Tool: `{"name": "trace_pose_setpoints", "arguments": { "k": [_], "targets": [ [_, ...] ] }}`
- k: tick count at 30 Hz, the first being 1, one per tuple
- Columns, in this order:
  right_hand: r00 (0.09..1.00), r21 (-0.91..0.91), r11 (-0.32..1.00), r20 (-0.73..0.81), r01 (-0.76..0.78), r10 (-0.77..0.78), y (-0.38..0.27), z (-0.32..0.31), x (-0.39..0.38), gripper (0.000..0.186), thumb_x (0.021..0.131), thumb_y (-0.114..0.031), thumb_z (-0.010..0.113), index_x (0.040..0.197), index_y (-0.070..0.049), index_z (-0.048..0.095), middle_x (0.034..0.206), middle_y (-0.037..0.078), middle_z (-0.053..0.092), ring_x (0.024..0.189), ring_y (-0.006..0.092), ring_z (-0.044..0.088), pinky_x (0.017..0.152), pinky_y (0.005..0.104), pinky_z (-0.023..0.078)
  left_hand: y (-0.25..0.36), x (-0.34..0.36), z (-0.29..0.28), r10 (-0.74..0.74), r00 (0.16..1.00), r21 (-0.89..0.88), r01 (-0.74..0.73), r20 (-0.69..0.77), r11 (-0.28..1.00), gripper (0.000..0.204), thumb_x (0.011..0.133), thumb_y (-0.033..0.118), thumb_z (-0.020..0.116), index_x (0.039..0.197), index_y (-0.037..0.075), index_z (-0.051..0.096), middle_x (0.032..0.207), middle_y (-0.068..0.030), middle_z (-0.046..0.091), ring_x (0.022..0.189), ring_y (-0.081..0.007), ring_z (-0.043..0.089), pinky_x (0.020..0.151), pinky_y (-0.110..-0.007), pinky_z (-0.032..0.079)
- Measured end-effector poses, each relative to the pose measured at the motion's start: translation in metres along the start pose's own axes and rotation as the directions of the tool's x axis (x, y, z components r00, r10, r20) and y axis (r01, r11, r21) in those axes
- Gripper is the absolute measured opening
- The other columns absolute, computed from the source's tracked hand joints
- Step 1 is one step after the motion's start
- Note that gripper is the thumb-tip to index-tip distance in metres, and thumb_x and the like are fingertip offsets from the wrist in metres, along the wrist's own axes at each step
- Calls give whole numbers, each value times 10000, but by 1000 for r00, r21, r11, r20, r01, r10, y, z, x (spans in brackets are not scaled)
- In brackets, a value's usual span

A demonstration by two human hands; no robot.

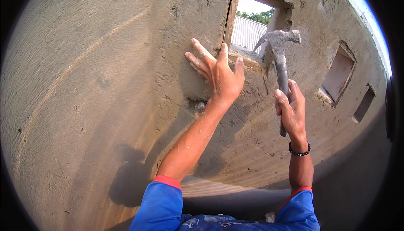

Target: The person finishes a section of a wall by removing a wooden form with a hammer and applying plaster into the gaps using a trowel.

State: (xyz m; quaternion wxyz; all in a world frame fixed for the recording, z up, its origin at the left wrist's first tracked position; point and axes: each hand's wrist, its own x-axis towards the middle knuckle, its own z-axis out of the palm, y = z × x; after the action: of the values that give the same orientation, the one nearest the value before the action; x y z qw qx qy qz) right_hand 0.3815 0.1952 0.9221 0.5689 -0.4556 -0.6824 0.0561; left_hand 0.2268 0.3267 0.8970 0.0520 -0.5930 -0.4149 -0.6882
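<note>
My right hand (293, 109) is wrapped round the handle of a claw hammer (281, 65). The hammer stands nearly upright, its metal head at the top, with the claw toward the left and the striking face toward the right. My left hand (221, 73) has its fingers spread at the plastered wall (185, 16), by the lower left corner of a small window opening (251, 33). Whether the whole palm touches the wall is hard to tell. A wooden frame piece (232, 14) lines the opening's left side.
Two more openings, a squarish one (338, 73) and a narrow one (364, 103), sit in the wall at the right. Below my left hand is a rough hole (198, 105) in the plaster. A corrugated roof (248, 32) and trees show through the window opening.
</note>
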Motion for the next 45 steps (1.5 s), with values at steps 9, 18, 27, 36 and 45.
{"name": "trace_pose_setpoints", "arguments": {
  "k": [9,18,27,36,45],
  "targets": [
    [999,44,999,50,-23,20,10,-7,4,377,942,-215,617,1209,35,526,727,-33,490,561,22,421,478,208,362,4,7,-1,-95,993,-30,93,-74,995,483,763,121,648,1245,86,645,1548,-302,-5,1387,-609,-55,1089,-697,83],
    [969,-382,892,53,241,-240,-17,22,50,338,938,-175,608,1195,34,543,825,113,604,739,160,580,693,333,479,7,9,-6,-88,993,-22,86,-84,996,461,758,128,660,1216,81,674,1555,-299,-13,1380,-620,-61,1093,-699,55],
    [988,-283,947,31,154,-152,-16,8,41,331,941,-176,609,1194,27,546,811,68,595,706,124,554,659,307,470,15,10,-14,-69,997,30,70,-33,997,451,769,195,719,1195,54,679,1549,-310,-37,1384,-606,-89,1100,-696,32],
    [996,-37,997,-57,71,-73,-19,-25,-1,341,947,-173,607,1226,10,535,751,-27,506,617,39,450,536,213,374,33,60,-41,355,924,354,-287,-144,890,538,793,230,687,1261,-17,588,1526,-360,47,1369,-625,-109,1076,-727,0],
    [999,56,998,-54,6,-3,4,-64,-42,344,943,-153,608,1234,11,524,743,-42,484,608,27,419,524,198,347,66,142,-3,514,833,470,-377,-205,798,374,848,138,566,1155,-72,605,1554,-238,171,1407,-539,70,1138,-644,80]
  ]
}}
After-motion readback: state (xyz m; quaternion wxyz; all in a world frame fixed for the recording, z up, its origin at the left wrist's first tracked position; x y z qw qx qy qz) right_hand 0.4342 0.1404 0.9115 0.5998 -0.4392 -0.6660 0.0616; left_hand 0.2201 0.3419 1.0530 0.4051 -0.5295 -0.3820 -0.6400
